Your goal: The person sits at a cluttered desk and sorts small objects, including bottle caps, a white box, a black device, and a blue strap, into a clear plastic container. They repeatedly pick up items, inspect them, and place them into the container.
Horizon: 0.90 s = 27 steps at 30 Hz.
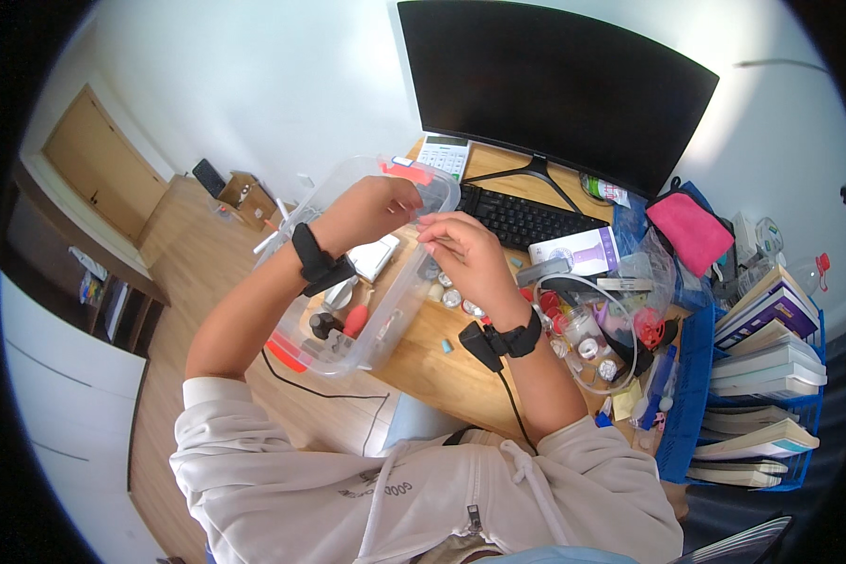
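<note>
Both hands are raised over the right rim of a clear plastic storage box [388, 331] with red latches. My left hand [374, 210] is bent at the wrist above the box, its fingertips partly hidden. Close beside it, my right hand [469, 255] has thumb and fingers drawn together near the rim. The fingertips almost meet, and whether something small is between them cannot be made out. Inside the box lie a white flat case [375, 255], a red rubber bulb [356, 321] and a black object [322, 326]. Each wrist wears a black strap with a small module.
A monitor [550, 92], keyboard [529, 215] and calculator [444, 156] stand behind the box. Small round containers [451, 299], a glass jar [579, 326] and a looped clear tube [634, 345] crowd the right side, beside a blue book rack [685, 402]. A black cable [324, 395] hangs below the box.
</note>
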### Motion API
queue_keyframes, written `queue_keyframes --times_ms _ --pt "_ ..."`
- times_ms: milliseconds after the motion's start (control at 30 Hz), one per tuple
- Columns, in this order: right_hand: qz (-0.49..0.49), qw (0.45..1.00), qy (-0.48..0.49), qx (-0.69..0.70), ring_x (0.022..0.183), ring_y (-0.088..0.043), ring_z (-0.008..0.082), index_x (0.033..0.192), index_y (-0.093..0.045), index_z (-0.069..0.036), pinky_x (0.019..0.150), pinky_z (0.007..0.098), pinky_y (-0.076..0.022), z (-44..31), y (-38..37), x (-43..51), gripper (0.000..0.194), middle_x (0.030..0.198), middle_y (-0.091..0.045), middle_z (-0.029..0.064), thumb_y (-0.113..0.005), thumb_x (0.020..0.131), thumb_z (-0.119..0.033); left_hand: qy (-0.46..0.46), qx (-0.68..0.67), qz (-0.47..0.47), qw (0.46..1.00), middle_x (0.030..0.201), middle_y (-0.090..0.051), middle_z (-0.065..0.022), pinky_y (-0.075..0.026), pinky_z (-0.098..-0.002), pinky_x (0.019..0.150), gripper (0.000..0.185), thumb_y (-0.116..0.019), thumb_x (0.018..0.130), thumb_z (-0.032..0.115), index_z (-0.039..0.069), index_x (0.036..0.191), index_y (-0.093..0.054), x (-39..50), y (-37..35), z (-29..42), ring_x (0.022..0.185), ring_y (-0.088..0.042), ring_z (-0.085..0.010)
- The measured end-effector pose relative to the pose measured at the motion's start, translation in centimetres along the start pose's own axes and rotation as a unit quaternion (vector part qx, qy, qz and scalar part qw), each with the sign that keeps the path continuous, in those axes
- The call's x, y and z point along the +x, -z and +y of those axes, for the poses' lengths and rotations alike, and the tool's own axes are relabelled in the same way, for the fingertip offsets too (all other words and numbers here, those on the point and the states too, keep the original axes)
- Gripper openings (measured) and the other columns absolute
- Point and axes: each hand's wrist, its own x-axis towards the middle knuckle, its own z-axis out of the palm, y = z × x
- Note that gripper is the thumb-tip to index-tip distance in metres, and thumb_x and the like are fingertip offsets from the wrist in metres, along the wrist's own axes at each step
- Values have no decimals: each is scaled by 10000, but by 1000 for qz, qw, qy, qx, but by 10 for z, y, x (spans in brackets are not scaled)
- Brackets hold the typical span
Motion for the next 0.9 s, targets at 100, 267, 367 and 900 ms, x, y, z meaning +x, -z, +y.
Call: queue_keyframes --times_ms 100,267,367,900 --pt "2 1000 1 -4 1182 -716 261 1095 -736 17 984 355 -636 0 0 0 173 1288 -690 150 -667 955 91 -6 -15 21 1000 993 -787 -152 -608 -345 839 165 -734 924 41 -15 1077 -759 -9 8 13 897 -768 -257" --pt "-2 1000 9 -22 1174 -721 247 1086 -733 25 998 345 -623 -4 -1 0 178 1287 -694 149 -650 953 110 2 -39 43 998 978 -775 -142 -604 -323 846 141 -737 966 18 -32 1097 -746 -23 20 32 889 -755 -206" --pt "-12 999 11 -39 1190 -716 216 1080 -731 41 1030 331 -600 -9 1 0 186 1300 -697 143 -624 958 133 -1 -5 55 998 997 -777 -141 -605 -324 851 131 -739 971 19 -38 1089 -744 -32 27 46 894 -758 -212" --pt "-4 995 47 -87 1120 -734 225 1063 -748 8 961 333 -615 -26 1 -2 178 1223 -743 133 -662 938 101 7 7 136 991 982 -776 -142 -581 -357 813 124 -740 967 50 -23 1066 -757 -86 26 93 882 -735 -264"
